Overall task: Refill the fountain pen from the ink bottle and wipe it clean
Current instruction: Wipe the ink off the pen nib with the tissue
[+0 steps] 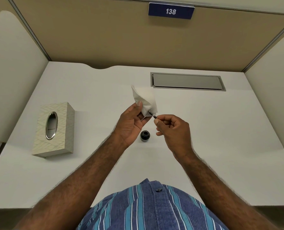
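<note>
Left hand (131, 123) is pinching a crumpled white tissue (145, 101) around the tip of the thin dark pen (153, 115); right hand (172, 130) is pinching its other end. Round, dark, uncapped ink bottle (144, 135) is standing at 6 o'clock below them; patterned rectangular tissue box (55, 128) is sitting at 9 o'clock on the smooth white desk (204, 130).

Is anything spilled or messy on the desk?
No spill shows. The ink bottle stands upright but uncapped on the desk. The left hand holds a clean-looking tissue around the pen tip.
</note>
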A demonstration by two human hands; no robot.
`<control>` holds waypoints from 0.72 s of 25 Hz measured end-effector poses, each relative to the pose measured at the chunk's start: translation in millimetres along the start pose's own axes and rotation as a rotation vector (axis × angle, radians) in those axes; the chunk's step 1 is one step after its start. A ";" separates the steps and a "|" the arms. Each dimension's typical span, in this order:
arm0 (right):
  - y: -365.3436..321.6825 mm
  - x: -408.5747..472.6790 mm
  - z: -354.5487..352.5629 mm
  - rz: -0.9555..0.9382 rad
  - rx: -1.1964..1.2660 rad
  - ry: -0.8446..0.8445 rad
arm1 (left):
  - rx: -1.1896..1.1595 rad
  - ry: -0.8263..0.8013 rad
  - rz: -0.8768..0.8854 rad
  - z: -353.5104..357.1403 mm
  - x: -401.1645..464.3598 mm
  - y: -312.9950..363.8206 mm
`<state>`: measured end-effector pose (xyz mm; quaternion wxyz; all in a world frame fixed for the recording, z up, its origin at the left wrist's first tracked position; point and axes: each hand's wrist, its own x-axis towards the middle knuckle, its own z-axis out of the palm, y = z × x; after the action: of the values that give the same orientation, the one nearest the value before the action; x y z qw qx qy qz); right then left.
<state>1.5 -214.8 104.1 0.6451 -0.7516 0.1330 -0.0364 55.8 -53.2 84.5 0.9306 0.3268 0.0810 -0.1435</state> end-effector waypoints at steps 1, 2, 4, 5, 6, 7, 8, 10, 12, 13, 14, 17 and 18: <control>-0.4 0.0 -0.7 -0.001 -0.010 0.000 | -0.005 0.005 0.000 -0.1 -0.2 -0.1; -0.6 0.3 -1.3 -0.003 -0.017 0.000 | -0.016 0.014 0.001 -0.3 -0.1 0.2; -0.6 0.6 -2.4 -0.002 -0.017 -0.003 | -0.027 0.039 0.008 -0.4 0.4 1.7; -0.7 0.7 -2.5 0.002 -0.011 -0.005 | -0.024 0.049 0.012 -0.6 0.7 2.3; -0.8 1.0 -2.4 0.010 -0.002 -0.009 | -0.012 0.057 0.017 -0.6 1.3 3.3; -1.1 1.2 -2.2 0.020 0.009 -0.016 | 0.008 0.063 0.023 -0.4 1.7 4.2; -1.2 1.6 -2.3 0.034 0.026 -0.031 | 0.027 0.065 0.026 -0.1 2.3 5.1; -1.5 2.0 -2.7 0.068 0.068 -0.080 | 0.050 0.066 0.030 -0.1 3.7 6.6; -1.8 1.6 -3.2 0.093 0.099 -0.127 | 0.058 0.062 0.034 -0.6 4.5 7.1; -1.9 1.0 -3.4 0.103 0.112 -0.141 | 0.061 0.059 0.037 -0.7 4.4 7.2; -1.9 0.8 -3.3 0.113 0.126 -0.150 | 0.062 0.055 0.040 -0.7 4.0 7.3; -1.4 0.0 -3.6 0.145 0.168 -0.169 | 0.073 0.059 0.047 -1.2 2.9 7.0; -1.1 0.1 -3.9 0.155 0.178 -0.175 | 0.079 0.062 0.050 -1.0 2.9 6.6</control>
<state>0.9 -218.4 105.9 0.7191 -0.6792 0.1301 0.0673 60.5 -48.2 86.9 0.9174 0.3694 0.0960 -0.1129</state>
